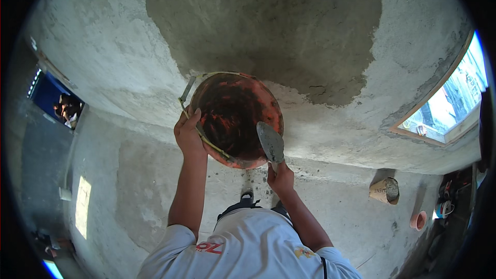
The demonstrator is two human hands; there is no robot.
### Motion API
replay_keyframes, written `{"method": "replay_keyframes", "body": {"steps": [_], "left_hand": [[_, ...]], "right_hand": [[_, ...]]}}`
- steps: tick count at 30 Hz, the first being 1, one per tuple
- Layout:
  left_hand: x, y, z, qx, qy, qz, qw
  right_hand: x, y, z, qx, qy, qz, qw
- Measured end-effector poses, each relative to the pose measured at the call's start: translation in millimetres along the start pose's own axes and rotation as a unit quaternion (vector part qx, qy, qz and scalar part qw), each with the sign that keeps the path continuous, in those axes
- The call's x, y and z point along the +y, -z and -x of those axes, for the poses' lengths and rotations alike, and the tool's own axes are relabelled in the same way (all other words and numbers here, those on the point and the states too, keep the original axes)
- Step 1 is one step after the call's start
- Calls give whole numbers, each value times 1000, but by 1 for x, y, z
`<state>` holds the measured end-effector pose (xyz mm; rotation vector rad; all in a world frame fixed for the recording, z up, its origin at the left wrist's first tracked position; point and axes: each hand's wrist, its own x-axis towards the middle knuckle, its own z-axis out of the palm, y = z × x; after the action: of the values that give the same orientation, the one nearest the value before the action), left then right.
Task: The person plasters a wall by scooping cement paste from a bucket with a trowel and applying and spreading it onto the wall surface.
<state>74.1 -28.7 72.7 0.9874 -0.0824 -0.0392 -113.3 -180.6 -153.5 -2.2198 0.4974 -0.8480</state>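
My left hand (188, 137) grips the left side of a reddish-orange bucket (266, 103), with fingers on its rim beside a yellowish handle (209, 139). The bucket's inside is dark and streaked with grey residue. My right hand (281, 178) is closed on the handle of a trowel, whose grey-smeared blade (269, 139) lies over the lower right part of the bucket's opening. Behind and above the bucket is a rough plastered wall (108, 57) with a large darker grey patch (274, 26).
A framed window (444, 108) is at the right. On the floor (330, 206) stand an open paper sack of grey material (383, 191), a small terracotta pot (417, 219) and other items along the right edge. Another person (67, 108) is at a blue doorway on the left. My foot (246, 196) shows below the bucket.
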Motion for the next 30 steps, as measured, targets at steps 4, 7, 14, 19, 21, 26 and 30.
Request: {"method": "replay_keyframes", "body": {"steps": [4, 7, 14, 19, 21, 26, 30], "left_hand": [[-3, 2, -14, 34, -3, -24, 999], [-3, 6, -22, 47, -21, -30, 998], [16, 37, -32, 78, -47, -36, 995], [20, 45, -26, 63, -41, -22, 997], [15, 39, -24, 58, -25, -24, 998], [4, 34, -19, 38, 4, -29, 999], [-4, 26, -15, 1, 28, 17, 999]], "right_hand": [[11, -19, 21, -14, -14, 8, 1000], [32, -32, 50, -50, -50, 43, 997], [88, 18, 112, -189, -145, 75, 968], [83, 82, 91, -114, -240, -81, 961], [62, 91, 54, -23, -195, -381, 903], [-11, 113, -34, -141, -225, -535, 802], [-5, 85, -33, -217, -262, -545, 766]]}}
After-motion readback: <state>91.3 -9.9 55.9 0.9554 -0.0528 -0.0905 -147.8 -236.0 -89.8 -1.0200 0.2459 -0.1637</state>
